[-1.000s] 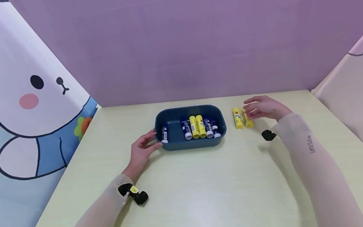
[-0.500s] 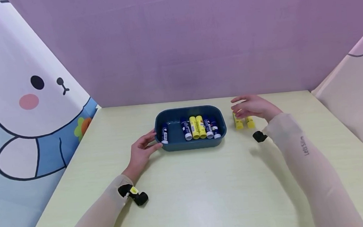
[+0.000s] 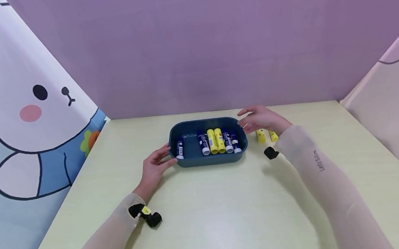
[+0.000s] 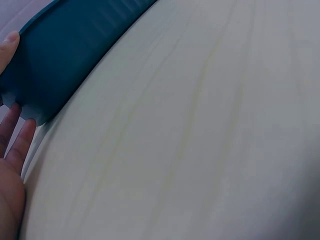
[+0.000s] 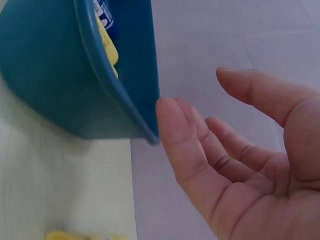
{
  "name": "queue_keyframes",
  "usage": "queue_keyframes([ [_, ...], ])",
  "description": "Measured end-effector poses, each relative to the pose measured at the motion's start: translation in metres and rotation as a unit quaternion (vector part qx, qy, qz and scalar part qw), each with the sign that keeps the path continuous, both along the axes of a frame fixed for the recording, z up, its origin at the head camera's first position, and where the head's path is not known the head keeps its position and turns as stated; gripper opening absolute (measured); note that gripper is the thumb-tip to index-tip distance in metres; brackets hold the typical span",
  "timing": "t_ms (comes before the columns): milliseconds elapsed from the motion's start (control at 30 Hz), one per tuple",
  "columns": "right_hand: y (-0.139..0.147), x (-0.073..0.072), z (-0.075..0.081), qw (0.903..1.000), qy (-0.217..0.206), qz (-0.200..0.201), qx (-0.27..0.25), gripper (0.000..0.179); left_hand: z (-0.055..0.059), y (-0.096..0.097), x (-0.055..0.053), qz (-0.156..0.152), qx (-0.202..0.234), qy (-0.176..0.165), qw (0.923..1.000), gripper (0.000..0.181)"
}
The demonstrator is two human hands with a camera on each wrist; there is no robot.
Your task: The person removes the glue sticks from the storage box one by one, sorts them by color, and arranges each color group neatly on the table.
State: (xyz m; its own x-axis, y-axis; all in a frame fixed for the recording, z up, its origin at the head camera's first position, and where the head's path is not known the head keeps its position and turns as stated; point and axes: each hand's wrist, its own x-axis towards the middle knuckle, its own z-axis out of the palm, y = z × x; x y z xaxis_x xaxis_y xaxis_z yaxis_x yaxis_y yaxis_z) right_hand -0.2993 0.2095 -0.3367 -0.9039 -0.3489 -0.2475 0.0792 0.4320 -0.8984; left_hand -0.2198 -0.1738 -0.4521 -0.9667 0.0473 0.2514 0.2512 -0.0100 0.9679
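A dark blue plastic bin (image 3: 209,161) holds several glue sticks lying side by side. Two yellow glue sticks (image 3: 216,141) lie between dark blue ones, and one blue glue stick (image 3: 180,148) is apart at the left end. My left hand (image 3: 154,168) touches the bin's left end, thumb at the front corner and fingers spread straight. At the right end, my right hand (image 3: 261,119) hovers by the rim, holding nothing, with fingers loosely bent and thumb apart in the right wrist view. Partly behind it, two yellow glue sticks (image 3: 261,136) lie on the table.
The pale table (image 3: 205,209) reaches back to a purple backdrop (image 3: 194,51). A cartoon-printed panel (image 3: 8,126) stands on the left, and a pale panel (image 3: 389,107) on the right. Small black cameras (image 3: 153,219) sit on both wrists.
My right hand has moved left, from over the two yellow glue sticks on the table to the bin's right rim. The left hand and the bin stay in place.
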Motion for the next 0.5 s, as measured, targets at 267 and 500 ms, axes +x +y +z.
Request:
queue_keyframes([
  [267,-0.019,-0.003,-0.004,0.9999,-0.005,0.015,-0.004,0.055,-0.001,0.002,-0.001,0.000,0.002,0.007,1.0000,0.047],
  [500,-0.038,-0.003,-0.007,0.9993,-0.012,0.034,0.005,0.056,-0.001,0.001,0.000,-0.001,0.012,0.013,0.9998,0.047],
])
